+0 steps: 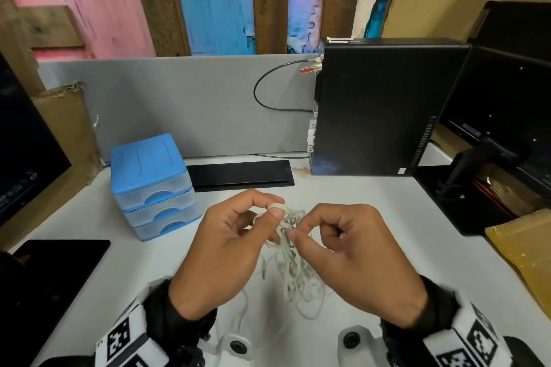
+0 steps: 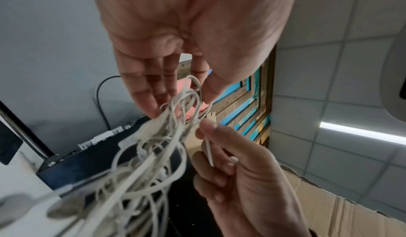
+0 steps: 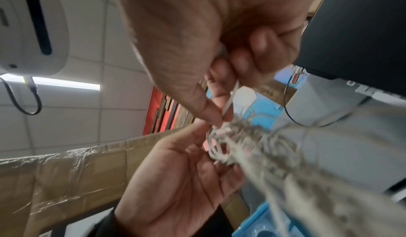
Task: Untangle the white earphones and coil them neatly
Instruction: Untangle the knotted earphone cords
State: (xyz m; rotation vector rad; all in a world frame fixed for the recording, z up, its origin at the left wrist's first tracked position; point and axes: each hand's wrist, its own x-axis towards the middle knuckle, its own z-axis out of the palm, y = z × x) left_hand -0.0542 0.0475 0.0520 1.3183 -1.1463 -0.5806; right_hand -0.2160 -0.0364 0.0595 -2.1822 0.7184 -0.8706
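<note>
A tangled bundle of white earphones (image 1: 290,250) hangs between my two hands above the white desk (image 1: 372,202). My left hand (image 1: 272,210) pinches a loop at the top of the tangle between thumb and forefinger. My right hand (image 1: 293,232) pinches a single strand just to the right of it. In the left wrist view the earphones (image 2: 153,154) spill down as many loose loops, and the right hand (image 2: 203,127) holds one thin strand. In the right wrist view the earphones (image 3: 252,145) are blurred, with the left hand (image 3: 197,145) cupped below them. Loose cord trails onto the desk.
A blue three-drawer organiser (image 1: 152,185) stands left of my hands. A black computer tower (image 1: 384,107) rises at the back right, with a black flat panel (image 1: 241,174) behind the hands. A black pad (image 1: 50,271) lies at the left, a brown envelope (image 1: 527,244) at the right.
</note>
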